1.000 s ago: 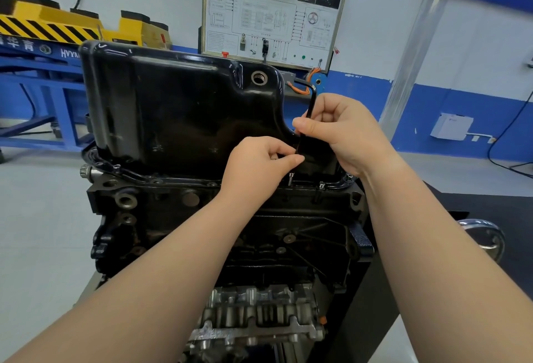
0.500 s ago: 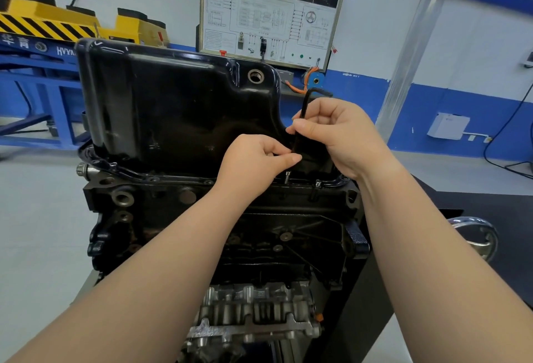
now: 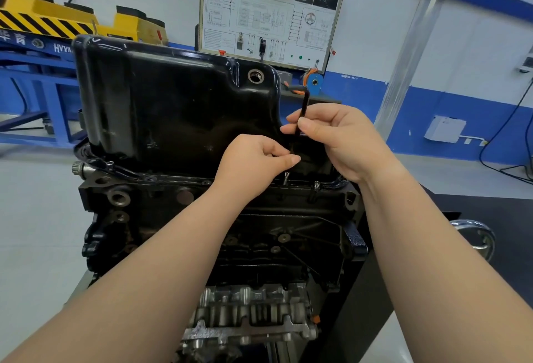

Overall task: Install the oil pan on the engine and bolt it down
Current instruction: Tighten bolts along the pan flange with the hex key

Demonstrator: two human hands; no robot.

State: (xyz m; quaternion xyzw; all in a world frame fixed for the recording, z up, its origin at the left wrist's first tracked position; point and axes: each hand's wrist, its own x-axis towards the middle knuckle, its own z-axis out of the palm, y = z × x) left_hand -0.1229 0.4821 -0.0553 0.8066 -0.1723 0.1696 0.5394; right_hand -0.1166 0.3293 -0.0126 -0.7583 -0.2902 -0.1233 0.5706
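A glossy black oil pan [image 3: 173, 108] sits upside-up on the dark engine block [image 3: 259, 232], its flange along the block's top edge. A black L-shaped hex key [image 3: 302, 108] stands upright at the pan's right side. My right hand [image 3: 340, 137] pinches the key's shaft between thumb and fingers. My left hand [image 3: 256, 160] pinches the key's lower end just above a silver bolt [image 3: 285, 177] that stands proud of the flange. A second bolt [image 3: 317, 185] sits in the flange to the right. The key's tip is hidden by my fingers.
A wiring training board [image 3: 271, 10] hangs on the wall behind the engine. A yellow and blue lift [image 3: 57, 30] stands at the back left. A chrome handle [image 3: 473, 235] juts out at the right beside a dark bench top [image 3: 461, 204].
The key's short arm has swung from pointing right to pointing left as my right hand turned it. Both hands stay at the same bolt.
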